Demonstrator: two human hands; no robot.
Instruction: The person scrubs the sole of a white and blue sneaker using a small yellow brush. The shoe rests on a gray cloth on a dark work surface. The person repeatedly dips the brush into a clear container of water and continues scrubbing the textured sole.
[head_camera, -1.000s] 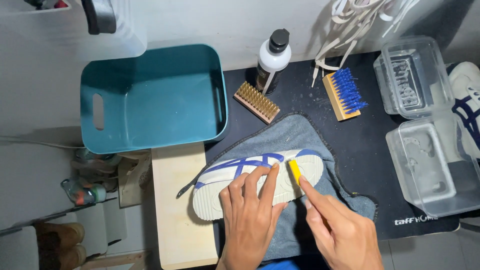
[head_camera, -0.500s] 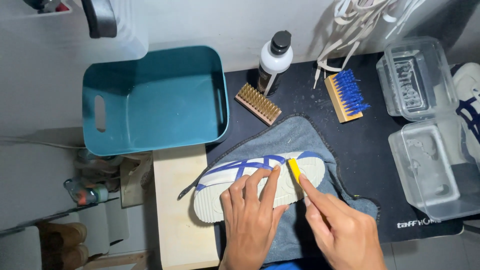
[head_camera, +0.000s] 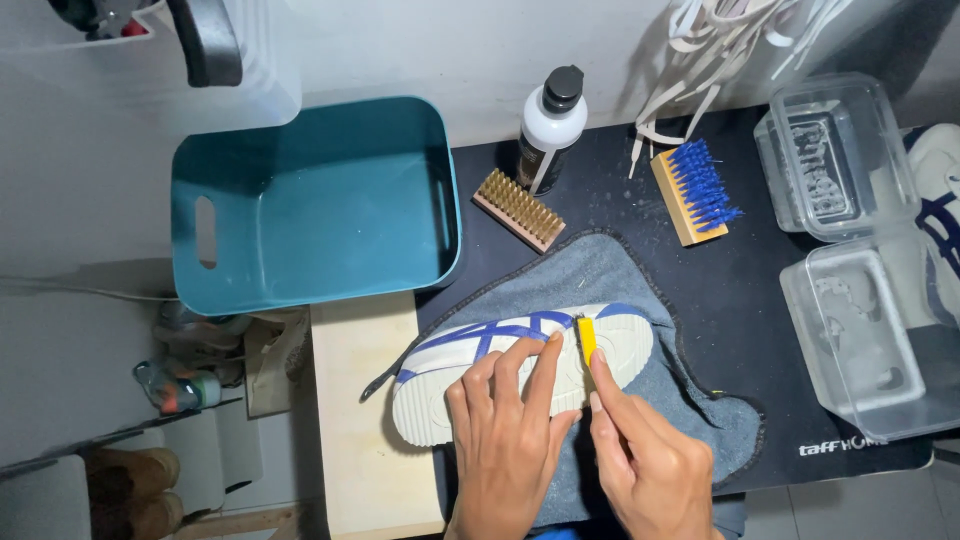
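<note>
Left hand (head_camera: 508, 440): fingers spread flat on the sole of the sneaker (head_camera: 520, 368), pressing it down; fingertips reach the upper edge of the sole, just left of the tool.
Right hand (head_camera: 650, 465): fingers pressed together, pinching the small yellow tool (head_camera: 586, 338); forefinger laid along its handle.
Yellow tool: tip set against the sole's rim near the heel end, immediately right of the left fingertips.
Sneaker: white with blue stripes, lying on its side, sole towards the person, under both hands.
Grey towel (head_camera: 610, 280): beneath the sneaker, spreading away from and to the right of the grip.
Black mat (head_camera: 740, 290): under the towel, right of the grip.
Wooden board (head_camera: 365, 420): left of the grip, under the toe end.
Teal tub (head_camera: 315, 205): beyond and left of the grip, apart from the shoe.
Brass-bristle brush (head_camera: 518, 208): beyond the grip, bristles up.
White bottle (head_camera: 546, 125): black cap, beyond the brass brush.
Blue-bristle brush (head_camera: 692, 190): beyond and right of the grip.
Clear plastic boxes (head_camera: 860, 330): well right of the grip.
</note>
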